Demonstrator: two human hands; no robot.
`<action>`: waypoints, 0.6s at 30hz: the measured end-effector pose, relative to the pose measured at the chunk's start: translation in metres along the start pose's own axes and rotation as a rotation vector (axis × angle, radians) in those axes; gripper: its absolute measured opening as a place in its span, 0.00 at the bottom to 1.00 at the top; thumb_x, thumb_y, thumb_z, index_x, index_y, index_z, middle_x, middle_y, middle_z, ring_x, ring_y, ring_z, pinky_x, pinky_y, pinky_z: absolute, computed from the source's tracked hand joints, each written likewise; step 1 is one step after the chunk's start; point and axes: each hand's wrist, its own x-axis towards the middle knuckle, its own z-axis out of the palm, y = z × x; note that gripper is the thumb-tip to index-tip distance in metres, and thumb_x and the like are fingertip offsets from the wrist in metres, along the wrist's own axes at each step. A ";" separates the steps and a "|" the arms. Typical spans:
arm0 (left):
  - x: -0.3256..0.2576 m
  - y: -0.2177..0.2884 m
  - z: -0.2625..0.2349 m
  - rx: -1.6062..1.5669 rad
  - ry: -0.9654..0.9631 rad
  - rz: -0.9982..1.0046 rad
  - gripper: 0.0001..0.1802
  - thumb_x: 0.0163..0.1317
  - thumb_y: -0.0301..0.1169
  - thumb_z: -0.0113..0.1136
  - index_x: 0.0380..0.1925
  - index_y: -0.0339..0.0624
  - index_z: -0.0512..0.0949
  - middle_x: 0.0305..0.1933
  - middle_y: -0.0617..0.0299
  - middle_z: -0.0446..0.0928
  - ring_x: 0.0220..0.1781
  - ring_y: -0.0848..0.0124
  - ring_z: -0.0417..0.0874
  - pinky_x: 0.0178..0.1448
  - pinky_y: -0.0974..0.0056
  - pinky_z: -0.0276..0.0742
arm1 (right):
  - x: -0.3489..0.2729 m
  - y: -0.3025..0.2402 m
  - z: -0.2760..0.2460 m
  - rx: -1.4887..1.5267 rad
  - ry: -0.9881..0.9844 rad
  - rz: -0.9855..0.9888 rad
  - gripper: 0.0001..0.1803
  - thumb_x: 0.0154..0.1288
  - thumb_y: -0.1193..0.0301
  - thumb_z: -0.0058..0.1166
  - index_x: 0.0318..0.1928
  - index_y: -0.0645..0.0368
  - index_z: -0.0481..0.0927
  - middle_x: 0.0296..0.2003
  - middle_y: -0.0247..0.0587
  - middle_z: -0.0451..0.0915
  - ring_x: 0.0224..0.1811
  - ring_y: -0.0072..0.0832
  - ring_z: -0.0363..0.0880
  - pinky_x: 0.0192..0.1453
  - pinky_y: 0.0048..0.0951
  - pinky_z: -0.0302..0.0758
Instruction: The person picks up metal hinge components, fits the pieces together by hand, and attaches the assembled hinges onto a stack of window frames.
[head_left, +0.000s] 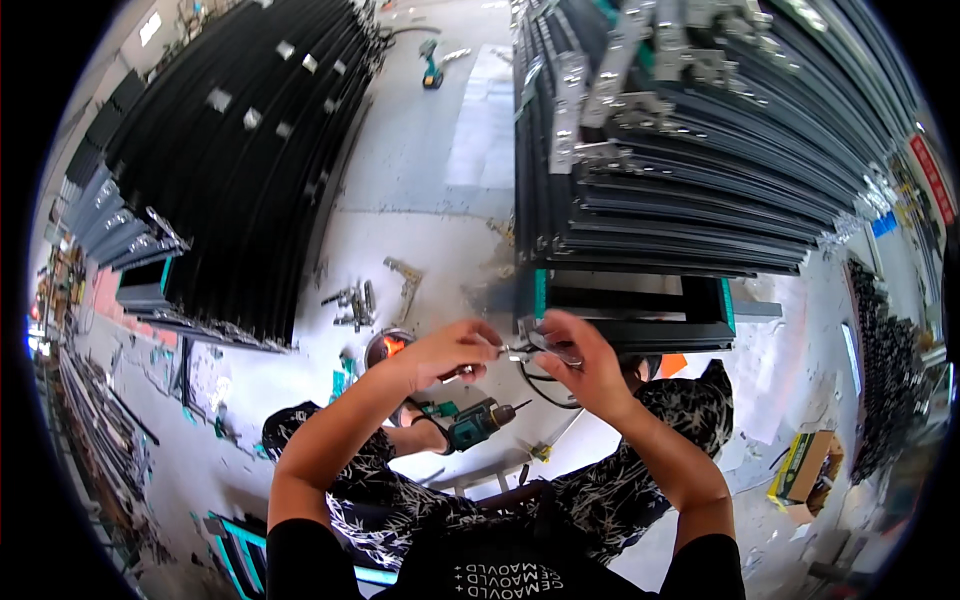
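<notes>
Above my lap, both hands meet close together. My right hand (592,365) is closed, thumb and fingers pinching a small silvery metal fitting (518,354); its exact kind is too blurred to name. On the other side of the fitting, my left hand (450,352) has curled fingers, and something small and dark shows under them that I cannot make out. Below the hands, a teal and black cordless drill (475,425) with a bit in its chuck lies near my left leg. Just beyond my right hand is a black frame (640,333) with teal corner pieces.
Tall stacks of black frames stand at left (240,170) and right (680,210), the right one topped with metal hinge strips (568,110). Loose metal fittings (352,303) and an L-shaped bracket (405,282) lie on the floor. Farther off are another drill (431,68) and an open carton (808,472).
</notes>
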 end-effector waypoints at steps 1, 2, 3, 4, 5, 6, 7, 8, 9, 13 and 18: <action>-0.011 0.005 0.012 0.063 0.000 0.010 0.20 0.66 0.39 0.59 0.52 0.37 0.73 0.40 0.60 0.79 0.34 0.74 0.77 0.34 0.70 0.71 | 0.001 -0.002 -0.005 -0.057 -0.079 -0.014 0.12 0.61 0.71 0.63 0.44 0.63 0.79 0.33 0.39 0.80 0.38 0.27 0.79 0.41 0.27 0.78; -0.023 0.012 0.023 -0.002 0.021 0.005 0.22 0.68 0.42 0.56 0.53 0.38 0.73 0.42 0.59 0.79 0.35 0.72 0.78 0.36 0.69 0.73 | -0.002 -0.004 -0.009 -0.002 -0.031 0.028 0.10 0.63 0.71 0.62 0.41 0.63 0.79 0.31 0.38 0.81 0.35 0.25 0.79 0.40 0.27 0.78; -0.034 0.020 0.032 -0.069 0.041 -0.001 0.23 0.70 0.46 0.52 0.54 0.38 0.73 0.44 0.57 0.80 0.36 0.71 0.79 0.39 0.68 0.74 | -0.004 -0.004 -0.012 0.055 0.014 0.071 0.08 0.64 0.71 0.61 0.38 0.64 0.80 0.30 0.37 0.81 0.33 0.24 0.78 0.38 0.27 0.77; -0.043 0.031 0.036 -0.130 0.042 -0.010 0.31 0.70 0.55 0.47 0.56 0.38 0.72 0.47 0.56 0.80 0.39 0.69 0.80 0.43 0.67 0.75 | -0.003 -0.004 -0.016 0.184 0.023 0.144 0.09 0.66 0.71 0.59 0.39 0.65 0.79 0.33 0.39 0.82 0.36 0.24 0.80 0.44 0.26 0.78; -0.051 0.029 0.028 -0.242 -0.105 0.123 0.39 0.66 0.63 0.47 0.57 0.38 0.72 0.58 0.54 0.75 0.50 0.65 0.78 0.51 0.62 0.77 | 0.000 -0.005 -0.022 0.315 0.029 0.216 0.10 0.69 0.71 0.56 0.41 0.67 0.77 0.36 0.40 0.83 0.38 0.24 0.81 0.50 0.25 0.79; -0.051 0.020 0.036 -0.098 -0.011 0.299 0.41 0.66 0.63 0.45 0.62 0.37 0.65 0.62 0.53 0.70 0.58 0.63 0.74 0.56 0.59 0.76 | 0.000 -0.008 -0.030 0.426 0.019 0.235 0.12 0.71 0.68 0.53 0.40 0.68 0.76 0.39 0.45 0.83 0.40 0.26 0.82 0.49 0.27 0.80; -0.050 0.005 0.041 0.046 0.082 0.478 0.44 0.67 0.64 0.42 0.67 0.35 0.59 0.66 0.51 0.65 0.65 0.60 0.70 0.61 0.55 0.75 | 0.003 -0.016 -0.032 0.521 0.046 0.314 0.13 0.71 0.66 0.53 0.39 0.67 0.76 0.37 0.46 0.83 0.39 0.27 0.83 0.48 0.28 0.82; -0.046 -0.009 0.045 0.139 0.110 0.655 0.41 0.68 0.55 0.51 0.69 0.36 0.56 0.70 0.51 0.58 0.71 0.60 0.62 0.66 0.55 0.71 | 0.003 -0.021 -0.035 0.609 0.071 0.375 0.13 0.71 0.66 0.54 0.38 0.66 0.76 0.37 0.45 0.83 0.38 0.28 0.83 0.45 0.27 0.82; -0.043 -0.018 0.049 0.148 0.113 0.655 0.41 0.68 0.55 0.51 0.69 0.36 0.56 0.70 0.51 0.58 0.71 0.60 0.62 0.66 0.55 0.71 | 0.003 -0.025 -0.037 0.696 0.095 0.437 0.13 0.70 0.66 0.54 0.38 0.65 0.76 0.36 0.45 0.82 0.37 0.29 0.83 0.42 0.27 0.82; -0.038 0.011 0.093 0.088 0.265 0.592 0.33 0.63 0.32 0.65 0.64 0.36 0.62 0.56 0.57 0.74 0.58 0.67 0.76 0.60 0.62 0.74 | 0.004 -0.020 -0.048 0.791 -0.016 0.436 0.13 0.69 0.64 0.55 0.37 0.63 0.75 0.37 0.44 0.81 0.37 0.30 0.83 0.36 0.26 0.82; -0.027 0.017 0.095 -0.264 0.193 0.395 0.18 0.66 0.31 0.60 0.54 0.37 0.73 0.48 0.59 0.79 0.46 0.67 0.81 0.53 0.57 0.79 | 0.007 -0.023 -0.054 0.775 -0.092 0.364 0.12 0.70 0.64 0.55 0.38 0.63 0.76 0.38 0.40 0.79 0.39 0.30 0.82 0.36 0.27 0.83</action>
